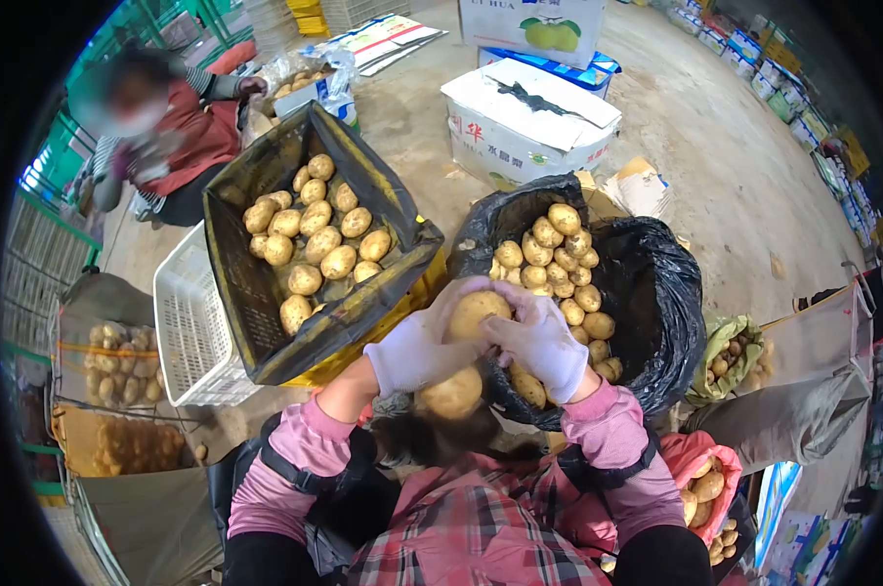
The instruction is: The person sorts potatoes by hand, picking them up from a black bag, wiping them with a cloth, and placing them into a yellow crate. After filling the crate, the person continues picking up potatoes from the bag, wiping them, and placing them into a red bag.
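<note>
In pale gloves, my left hand (414,344) and my right hand (541,337) meet in front of my body, closed around a large potato (476,314). A second large potato (451,393) shows just below my left hand; whether that hand touches it cannot be made out. To the right, partly behind my right hand, stands a container lined with black plastic (671,293), with potatoes (549,259) heaped in it. Left of my hands is a yellow crate (363,327) with a dark liner, tilted in view, with several potatoes (315,220) spread over its bottom.
A white plastic basket (192,332) sits beside the yellow crate. White fruit cartons (529,127) stand ahead on the concrete floor. Another person (183,127) sits at upper left near a bag of potatoes (300,83). Potato sacks (705,488) lie at lower right.
</note>
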`<state>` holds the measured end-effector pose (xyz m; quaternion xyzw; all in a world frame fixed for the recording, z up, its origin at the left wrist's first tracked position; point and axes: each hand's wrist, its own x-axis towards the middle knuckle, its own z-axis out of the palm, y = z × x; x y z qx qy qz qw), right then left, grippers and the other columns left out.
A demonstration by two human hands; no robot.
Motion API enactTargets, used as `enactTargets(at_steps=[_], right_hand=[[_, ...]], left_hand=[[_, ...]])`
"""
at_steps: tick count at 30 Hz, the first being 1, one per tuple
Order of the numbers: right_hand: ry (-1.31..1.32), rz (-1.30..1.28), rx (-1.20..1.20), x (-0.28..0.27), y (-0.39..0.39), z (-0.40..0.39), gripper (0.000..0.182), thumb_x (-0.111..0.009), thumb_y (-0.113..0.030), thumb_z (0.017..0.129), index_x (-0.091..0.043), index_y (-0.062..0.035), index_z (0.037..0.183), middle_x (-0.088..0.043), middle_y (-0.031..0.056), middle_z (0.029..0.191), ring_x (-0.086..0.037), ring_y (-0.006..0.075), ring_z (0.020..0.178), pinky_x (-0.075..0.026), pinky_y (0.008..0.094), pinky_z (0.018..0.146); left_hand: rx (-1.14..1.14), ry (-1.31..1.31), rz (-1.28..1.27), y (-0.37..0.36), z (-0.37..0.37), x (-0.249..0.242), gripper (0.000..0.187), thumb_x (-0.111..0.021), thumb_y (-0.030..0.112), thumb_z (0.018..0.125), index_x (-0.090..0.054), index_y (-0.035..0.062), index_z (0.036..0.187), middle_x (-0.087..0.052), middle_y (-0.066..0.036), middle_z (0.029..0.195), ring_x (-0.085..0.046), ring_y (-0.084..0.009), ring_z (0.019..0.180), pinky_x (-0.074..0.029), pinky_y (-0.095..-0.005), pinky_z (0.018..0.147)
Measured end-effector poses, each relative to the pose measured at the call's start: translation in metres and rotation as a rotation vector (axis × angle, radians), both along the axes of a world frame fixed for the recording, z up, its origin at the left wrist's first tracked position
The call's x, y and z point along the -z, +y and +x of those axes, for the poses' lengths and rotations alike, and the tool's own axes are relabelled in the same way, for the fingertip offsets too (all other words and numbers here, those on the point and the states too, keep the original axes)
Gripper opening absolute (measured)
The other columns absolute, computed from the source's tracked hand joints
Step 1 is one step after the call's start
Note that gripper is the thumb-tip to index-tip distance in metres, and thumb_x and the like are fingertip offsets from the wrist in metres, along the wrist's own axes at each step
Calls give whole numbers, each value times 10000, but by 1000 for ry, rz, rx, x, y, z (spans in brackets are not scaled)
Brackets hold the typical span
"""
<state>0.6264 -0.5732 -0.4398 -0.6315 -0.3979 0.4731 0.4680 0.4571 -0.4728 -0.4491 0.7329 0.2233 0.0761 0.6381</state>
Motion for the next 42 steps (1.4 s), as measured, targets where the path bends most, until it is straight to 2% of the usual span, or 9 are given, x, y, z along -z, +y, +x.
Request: enactTargets(at_steps=[4,6,11,19,22,26,29,34,42], right_hand=[[60,-25,54,23,-7,9,378,-558,-117,872,-613,24,1218,-681,98,732,-632,124,525,-501,247,513],[316,-88,154,17,-9,2,393,-444,-44,879,-609,25,1229,-684,81,741,-646,152,534,-510,271,504],[751,-143,4,29,-1,-1,579,-532,-259,1010,-284,-60,1495,-500,93,1368,-683,213,888,-559,292,739],[713,0,-127,20,2,-31,650,-591,-176,977,-249,-93,1524,-548,111,1314,-686,257,901,-584,323,683],[841,12,-158,8,3,-30,631,-597,-190,976,-274,-92,1510,-557,118,1284,-678,259,925,-573,318,685],[811,124,-69,-4,0,-24,642,-641,-137,939,-313,-76,1487,-546,111,1299,-658,235,970,-565,303,711],[310,303,45,1,6,-13,695,-717,32,814,-393,8,1429,-533,112,1336,-535,189,1203,-463,307,1002],[-389,441,45,-11,2,-6,762,-756,44,761,-379,43,1424,-530,122,1346,-518,184,1230,-418,311,1058],[397,94,29,-12,-5,16,549,-564,-100,971,-335,43,1449,-592,101,1211,-641,106,814,-552,237,685]], left_hand=[[-16,-60,134,-3,4,17,642,-675,108,908,-319,62,1441,-435,-72,1336,-460,-137,1208,-430,-299,1009],[-66,-96,-255,-4,5,28,603,-667,129,913,-346,69,1421,-440,-75,1327,-464,-141,1204,-428,-299,1015],[-464,-308,-564,7,16,14,590,-683,203,924,-361,66,1399,-503,-77,1265,-498,-135,1136,-446,-290,985],[-929,-470,-27,9,27,35,613,-665,140,926,-325,93,1434,-554,-108,1208,-586,-162,1009,-527,-292,843],[-1041,-555,-514,48,-1,10,383,-601,367,971,-481,98,1216,-632,-71,932,-641,-173,766,-564,-293,665],[-1257,-886,-928,112,-40,26,527,-439,449,1024,-500,-68,1108,-644,-176,981,-682,-281,893,-600,-396,839],[-853,-521,-742,71,-14,2,483,-455,398,1023,-459,-8,1286,-575,-156,1204,-648,-273,1002,-582,-373,836],[-133,-102,-248,27,6,-8,569,-425,495,1017,-429,81,1407,-601,-70,1193,-607,-127,927,-513,-247,686],[-127,-221,-246,19,12,-22,737,-657,423,922,-316,78,1478,-517,-63,1307,-557,-134,1099,-509,-261,830]])
